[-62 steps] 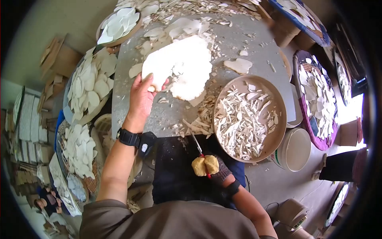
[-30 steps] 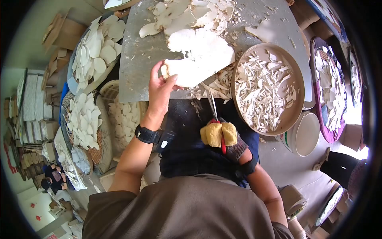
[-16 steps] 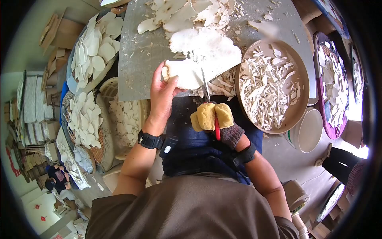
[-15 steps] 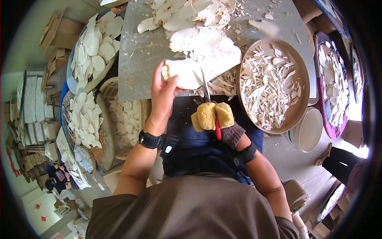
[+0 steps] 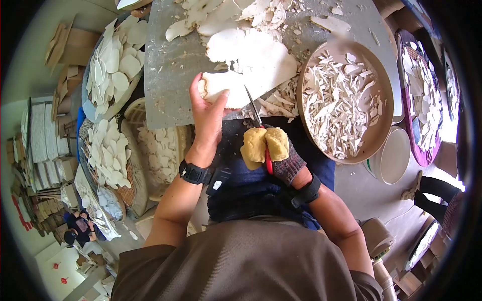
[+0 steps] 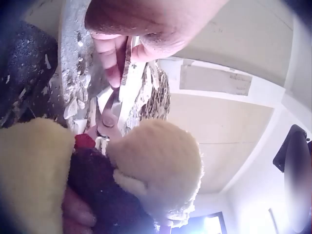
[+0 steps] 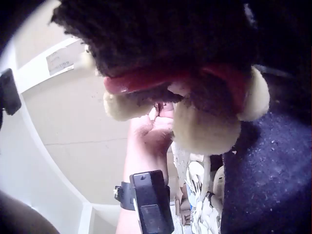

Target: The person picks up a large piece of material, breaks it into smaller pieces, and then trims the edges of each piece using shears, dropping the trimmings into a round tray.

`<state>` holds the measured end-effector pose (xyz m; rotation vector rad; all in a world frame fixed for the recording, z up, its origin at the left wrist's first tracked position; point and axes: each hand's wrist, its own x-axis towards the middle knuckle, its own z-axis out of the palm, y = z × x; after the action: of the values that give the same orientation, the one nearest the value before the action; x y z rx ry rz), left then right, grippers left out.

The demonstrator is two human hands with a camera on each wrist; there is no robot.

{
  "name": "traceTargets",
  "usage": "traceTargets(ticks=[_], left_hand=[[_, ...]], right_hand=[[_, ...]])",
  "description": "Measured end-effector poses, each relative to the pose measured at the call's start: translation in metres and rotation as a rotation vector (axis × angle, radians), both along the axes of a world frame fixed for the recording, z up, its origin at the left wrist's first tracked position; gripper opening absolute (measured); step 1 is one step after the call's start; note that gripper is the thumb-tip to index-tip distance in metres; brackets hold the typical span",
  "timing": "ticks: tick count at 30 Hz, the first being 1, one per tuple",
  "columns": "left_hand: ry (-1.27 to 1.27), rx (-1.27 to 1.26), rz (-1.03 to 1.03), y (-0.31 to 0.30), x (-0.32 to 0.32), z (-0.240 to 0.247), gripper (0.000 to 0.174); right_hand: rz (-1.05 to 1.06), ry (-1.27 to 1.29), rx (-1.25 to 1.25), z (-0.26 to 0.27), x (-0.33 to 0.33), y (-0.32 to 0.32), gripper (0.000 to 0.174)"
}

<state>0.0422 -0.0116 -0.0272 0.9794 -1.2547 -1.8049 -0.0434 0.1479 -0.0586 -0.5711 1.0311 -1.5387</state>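
A large white slice [image 5: 268, 57] with a ragged hole lies over the near part of the grey table [image 5: 168, 95]. My bare left hand [image 5: 208, 113] pinches its near left edge, thumb on top. My right hand [image 5: 286, 160], in a dark knitted glove with yellow padding [image 5: 254, 143], grips red-handled scissors [image 5: 253, 108] whose blades meet the slice's near edge. In the left wrist view the scissors' pivot [image 6: 108, 118] shows close to the fingers of the left hand [image 6: 141, 24]. The right wrist view shows the red handle [image 7: 141, 80] inside the gloved hand [image 7: 146, 44].
A round tray [image 5: 389, 105] of white strips sits at the table's right edge, above a pale bucket [image 5: 391, 158]. More slices [image 5: 216, 17] and scraps lie at the back. Baskets of white pieces [image 5: 108, 153] stand at the left. Another person's legs [image 5: 437, 195] show at the right.
The left hand has drawn the slice nearer from farther back on the table. The right hand has raised the scissors from the lap to the slice's near edge. The view has shifted too.
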Motion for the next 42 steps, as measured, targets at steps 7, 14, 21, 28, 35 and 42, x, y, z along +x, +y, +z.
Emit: traceTargets(ticks=[7, 14, 21, 28, 35, 42], left_hand=[[0.042, 0.017, 0.032, 0.001, 0.001, 0.004, 0.062], [-0.067, 0.059, -0.141, 0.002, 0.010, 0.012, 0.061], [-0.056, 0.059, -0.167, -0.001, 0.014, 0.004, 0.060], [-0.102, 0.045, -0.483, 0.010, 0.002, 0.028, 0.066], [-0.162, -0.114, -0.180, 0.044, -0.014, 0.007, 0.059], [-0.190, -0.040, -0.264, 0.035, -0.020, -0.011, 0.060]], right_hand=[[-0.022, -0.482, -0.012, -0.004, 0.001, -0.003, 0.024], [-0.011, -0.492, 0.037, -0.008, 0.004, -0.003, 0.027], [-0.028, -0.432, -0.027, -0.011, 0.005, 0.005, 0.029], [-0.334, 0.976, -0.158, 0.016, -0.004, 0.012, 0.029], [-0.226, 0.939, 0.000, 0.009, -0.007, 0.024, 0.021], [-0.312, 1.018, 0.053, 0.004, -0.007, 0.042, 0.020]])
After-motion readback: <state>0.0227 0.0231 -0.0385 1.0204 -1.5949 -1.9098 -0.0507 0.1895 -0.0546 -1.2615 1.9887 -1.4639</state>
